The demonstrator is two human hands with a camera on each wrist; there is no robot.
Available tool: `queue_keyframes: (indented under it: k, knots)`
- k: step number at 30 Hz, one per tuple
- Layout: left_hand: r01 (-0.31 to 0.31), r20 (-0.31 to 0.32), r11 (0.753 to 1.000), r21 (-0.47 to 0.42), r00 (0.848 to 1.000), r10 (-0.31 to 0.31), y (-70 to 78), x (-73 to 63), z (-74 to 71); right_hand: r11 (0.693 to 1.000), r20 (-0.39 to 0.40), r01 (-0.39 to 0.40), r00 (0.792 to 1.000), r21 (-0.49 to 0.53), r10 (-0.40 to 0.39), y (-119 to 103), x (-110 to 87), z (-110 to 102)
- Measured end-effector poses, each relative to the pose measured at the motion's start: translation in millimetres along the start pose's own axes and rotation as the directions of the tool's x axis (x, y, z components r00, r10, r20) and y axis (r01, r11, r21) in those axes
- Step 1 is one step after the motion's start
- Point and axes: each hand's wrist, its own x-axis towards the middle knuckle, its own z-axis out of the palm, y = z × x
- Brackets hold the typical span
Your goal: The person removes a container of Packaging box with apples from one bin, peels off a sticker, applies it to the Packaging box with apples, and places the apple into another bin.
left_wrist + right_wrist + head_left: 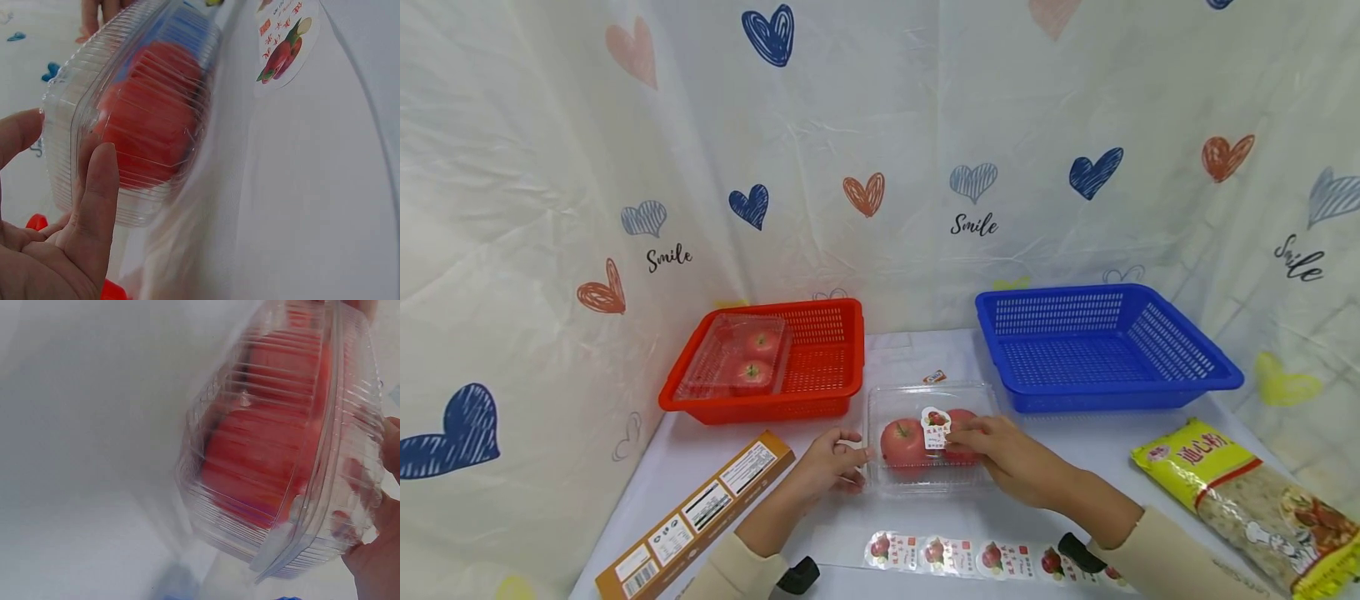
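Observation:
A clear plastic clamshell box (pixel 932 479) with red apples (pixel 904 442) stands on the table between my hands, its lid down. A white fruit label (pixel 935 427) lies over the lid's middle. My right hand (pixel 1003 454) holds this label by its right edge against the lid; in the right wrist view its fingers (pixel 369 550) meet the lid's top and the label is hidden. My left hand (pixel 831 467) touches the box's left side. In the left wrist view, the thumb (pixel 103 187) and forefinger stand spread and fairly straight beside the box's corner.
A red basket (pixel 831 408) at back left holds another box of apples (pixel 752 358). At back right stands a blue basket (pixel 1120 396). A strip of labels (pixel 947 556) lies in front, a long brown carton (pixel 700 508) left, a yellow food bag (pixel 1247 500) right.

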Motion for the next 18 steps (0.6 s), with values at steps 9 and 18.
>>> queue_keyframes:
  k: [9, 18]
  knots:
    - [-0.01, 0.014, 1.0, 0.011, 1.0, 0.01, -0.5, 4.1, -2.8, 0.994, -0.011, -0.078, 0.997, 0.077, 0.079, -2, -17.8, -1]
    - [-0.023, 0.076, 0.999, 0.049, 0.997, 0.019, -0.9, 13.2, -10.4, 0.955, -0.214, -0.293, 0.931, 0.045, 0.296, 15, -39.7, 2]
